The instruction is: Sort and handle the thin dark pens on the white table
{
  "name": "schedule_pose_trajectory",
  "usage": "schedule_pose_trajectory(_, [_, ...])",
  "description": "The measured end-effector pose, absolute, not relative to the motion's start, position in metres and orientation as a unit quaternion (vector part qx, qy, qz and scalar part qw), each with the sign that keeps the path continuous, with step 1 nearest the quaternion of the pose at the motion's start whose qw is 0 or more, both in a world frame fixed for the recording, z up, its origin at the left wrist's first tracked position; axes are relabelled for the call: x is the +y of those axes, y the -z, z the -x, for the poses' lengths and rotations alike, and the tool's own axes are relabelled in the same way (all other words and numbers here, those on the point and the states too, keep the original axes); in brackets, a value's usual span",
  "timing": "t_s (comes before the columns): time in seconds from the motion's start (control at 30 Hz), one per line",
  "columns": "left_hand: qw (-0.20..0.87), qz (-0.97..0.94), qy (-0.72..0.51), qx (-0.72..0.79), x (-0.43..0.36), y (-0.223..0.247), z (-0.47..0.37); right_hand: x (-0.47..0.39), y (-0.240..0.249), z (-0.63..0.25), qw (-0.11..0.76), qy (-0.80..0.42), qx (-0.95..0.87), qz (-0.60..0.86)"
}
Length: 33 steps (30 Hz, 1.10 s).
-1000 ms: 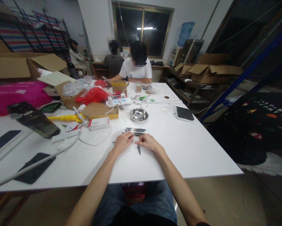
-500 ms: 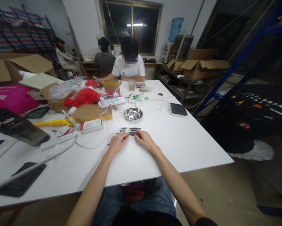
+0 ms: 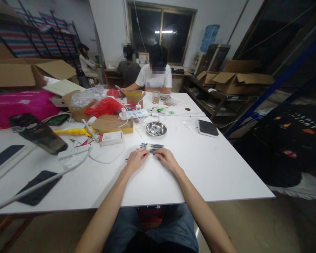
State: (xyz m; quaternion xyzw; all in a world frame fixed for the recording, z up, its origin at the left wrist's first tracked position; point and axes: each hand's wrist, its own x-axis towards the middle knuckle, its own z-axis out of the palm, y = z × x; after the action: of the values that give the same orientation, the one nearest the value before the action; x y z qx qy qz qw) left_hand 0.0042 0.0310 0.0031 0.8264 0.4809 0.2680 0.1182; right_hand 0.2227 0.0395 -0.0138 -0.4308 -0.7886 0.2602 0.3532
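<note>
Several black pens [image 3: 152, 146] lie side by side in a small row on the white table [image 3: 213, 165], just in front of a round metal bowl [image 3: 156, 128]. My left hand [image 3: 136, 160] and my right hand [image 3: 166, 158] both rest on the near end of that row, fingertips touching the pens. The fingers are curled over them, and I cannot tell whether either hand pinches a pen. The parts of the pens under my fingers are hidden.
Left of the pens lie a white cable [image 3: 105, 160], a small red-and-white box [image 3: 111, 138], a power strip [image 3: 133, 114], a red bag [image 3: 104, 106] and cardboard boxes. A black pad [image 3: 207, 127] lies at the right. Two people sit at the far end.
My right hand had a single pen lying apart near it one second ago; now both hands have closed in on the row, and that lone pen is no longer seen apart.
</note>
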Motion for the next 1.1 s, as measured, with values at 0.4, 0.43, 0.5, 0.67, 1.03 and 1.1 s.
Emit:
schedule_pose_trajectory(0.4, [0.116, -0.827, -0.271, 0.479, 0.030, 0.004, -0.010, 0.036, 0.005, -0.216, 0.441, -0.285, -0.754, 0.394])
schedule_pose_trajectory(0.43, [0.116, -0.826, -0.270, 0.482, 0.029, 0.004, -0.011, 0.035, 0.004, -0.215, 0.448, -0.288, -0.751, 0.390])
schedule_pose_trajectory(0.5, [0.113, -0.827, -0.264, 0.483, 0.027, 0.003, -0.014, 0.034, 0.005, -0.213, 0.456, -0.291, -0.749, 0.383])
schedule_pose_trajectory(0.67, [0.105, -0.827, -0.264, 0.485, 0.026, 0.002, -0.015, 0.032, 0.008, -0.205, 0.450, -0.308, -0.754, 0.367])
schedule_pose_trajectory(1.03, [0.162, -0.825, -0.316, 0.441, 0.034, 0.012, -0.015, 0.034, 0.011, -0.207, 0.463, -0.386, -0.705, 0.373])
schedule_pose_trajectory(1.1, [0.167, -0.825, -0.332, 0.426, 0.035, 0.011, -0.014, 0.037, 0.013, -0.208, 0.474, -0.400, -0.690, 0.373])
